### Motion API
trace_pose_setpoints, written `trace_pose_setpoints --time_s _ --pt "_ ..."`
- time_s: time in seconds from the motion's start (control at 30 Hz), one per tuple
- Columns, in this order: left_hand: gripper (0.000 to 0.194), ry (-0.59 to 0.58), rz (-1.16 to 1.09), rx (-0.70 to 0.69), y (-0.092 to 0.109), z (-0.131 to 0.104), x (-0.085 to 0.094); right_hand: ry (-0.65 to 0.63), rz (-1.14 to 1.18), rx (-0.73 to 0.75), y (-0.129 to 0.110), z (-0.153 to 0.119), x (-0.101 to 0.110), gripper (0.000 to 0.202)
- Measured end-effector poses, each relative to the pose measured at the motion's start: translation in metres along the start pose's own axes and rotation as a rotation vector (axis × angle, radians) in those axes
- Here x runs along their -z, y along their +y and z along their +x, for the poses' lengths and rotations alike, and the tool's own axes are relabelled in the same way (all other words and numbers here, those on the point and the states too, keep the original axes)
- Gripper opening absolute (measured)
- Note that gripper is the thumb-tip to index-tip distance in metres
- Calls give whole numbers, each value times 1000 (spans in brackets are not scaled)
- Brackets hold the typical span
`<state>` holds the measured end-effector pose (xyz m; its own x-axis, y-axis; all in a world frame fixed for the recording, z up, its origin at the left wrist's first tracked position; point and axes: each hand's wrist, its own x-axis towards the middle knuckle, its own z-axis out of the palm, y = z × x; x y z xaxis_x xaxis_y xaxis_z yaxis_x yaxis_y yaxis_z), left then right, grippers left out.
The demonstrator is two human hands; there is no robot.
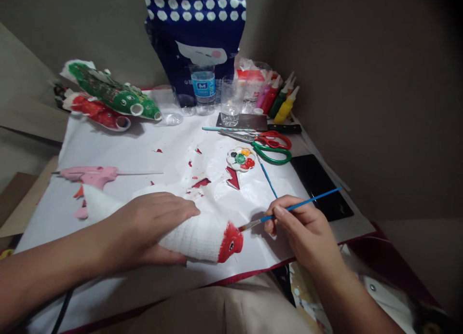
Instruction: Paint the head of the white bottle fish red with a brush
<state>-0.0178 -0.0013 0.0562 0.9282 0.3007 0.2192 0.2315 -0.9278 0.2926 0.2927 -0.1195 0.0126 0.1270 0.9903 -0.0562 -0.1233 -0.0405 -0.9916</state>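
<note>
Upper left: green fish figures, red fish figure just beside. Mid-left: pink glue gun lying flat, nozzle toward left edge. Left of centre: left hand gripping white fabric-covered fish. Fish is lower centre, red-painted head toward the right, one eye showing. Centre-right: red scraps near flower-shaped palette, paint in wells; scissors above right. Upper right: paint bottles. Right hand, right of centre, pinching blue paintbrush, bristles at fish's head; can't confirm contact.
</note>
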Motion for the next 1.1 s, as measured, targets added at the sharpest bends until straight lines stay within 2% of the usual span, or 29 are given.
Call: trace_pose_setpoints --time_s 0.23,0.4,0.57,1.1 --pt "59 -2 -53 -12 -1 0 -3 18 -110 1 3 3 0 26" --pt "59 -2 -26 -11 -1 -1 -2 -5 -38 20 4 1 1 23" --pt "56 -7 -9 -12 0 1 -1 7 -146 21 1 2 3 26" --pt "58 -12 -37 -1 -1 1 -1 -21 -80 11 2 3 6 25"
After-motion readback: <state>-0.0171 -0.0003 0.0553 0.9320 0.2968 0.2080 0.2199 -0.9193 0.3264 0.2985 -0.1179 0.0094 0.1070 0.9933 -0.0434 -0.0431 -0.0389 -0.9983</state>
